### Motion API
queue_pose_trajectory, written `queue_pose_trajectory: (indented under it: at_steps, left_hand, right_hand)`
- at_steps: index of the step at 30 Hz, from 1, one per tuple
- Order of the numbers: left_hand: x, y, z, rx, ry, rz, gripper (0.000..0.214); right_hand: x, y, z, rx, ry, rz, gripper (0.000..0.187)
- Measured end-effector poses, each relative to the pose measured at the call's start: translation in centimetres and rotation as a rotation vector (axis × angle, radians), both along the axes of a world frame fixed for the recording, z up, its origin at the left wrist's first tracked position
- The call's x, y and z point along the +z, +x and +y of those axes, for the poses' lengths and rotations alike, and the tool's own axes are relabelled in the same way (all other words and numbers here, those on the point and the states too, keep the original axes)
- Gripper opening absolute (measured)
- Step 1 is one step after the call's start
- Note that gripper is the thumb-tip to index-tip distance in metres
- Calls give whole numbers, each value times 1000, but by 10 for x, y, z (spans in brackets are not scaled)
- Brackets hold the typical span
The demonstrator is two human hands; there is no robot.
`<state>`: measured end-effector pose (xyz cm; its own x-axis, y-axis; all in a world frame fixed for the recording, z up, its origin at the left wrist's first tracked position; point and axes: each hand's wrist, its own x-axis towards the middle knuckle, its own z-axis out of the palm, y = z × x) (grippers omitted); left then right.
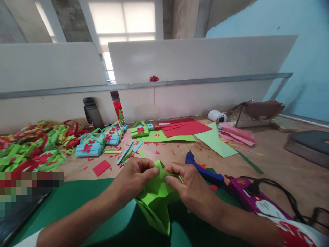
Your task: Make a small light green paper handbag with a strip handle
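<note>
Between my two hands is a folded piece of bright green paper (159, 195), its creased flaps hanging down over the dark green mat (84, 195). My left hand (137, 176) pinches the paper's upper left edge between thumb and fingers. On the other side, my right hand (186, 181) grips the upper right edge the same way. Just beyond my right hand lies a blue hot glue gun (205, 173). A small red paper rectangle (101, 167) rests on the table to the left of my left hand.
Finished paper bags with red bows (88, 148) and a heap of paper pieces (31, 147) are at the left. A dark bottle (93, 112) stands behind. Red sheets (186, 127) lie at the back. A purple power strip (257, 199) with cables sits right, near a handbag (257, 113).
</note>
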<state>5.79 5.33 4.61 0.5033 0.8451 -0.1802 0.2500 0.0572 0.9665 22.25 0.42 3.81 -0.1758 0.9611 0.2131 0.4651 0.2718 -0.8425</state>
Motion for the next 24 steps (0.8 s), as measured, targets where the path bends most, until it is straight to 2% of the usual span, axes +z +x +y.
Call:
queue_pose_trajectory:
  at_steps: [4, 7, 14, 24]
  left_hand:
    - [2, 0, 2, 6, -42, -22, 30]
    - [2, 1, 2, 1, -68, -5, 33]
    - [-1, 0, 4, -68, -100, -45, 26]
    - [-7, 3, 7, -50, -27, 31, 20]
  right_hand:
    - [0, 4, 3, 88, -111, 93, 18]
    - [-4, 6, 9, 95, -184, 149, 21]
    - [-9, 3, 15, -68, -85, 126, 21]
    - [-7, -4, 11, -116, -109, 139, 22]
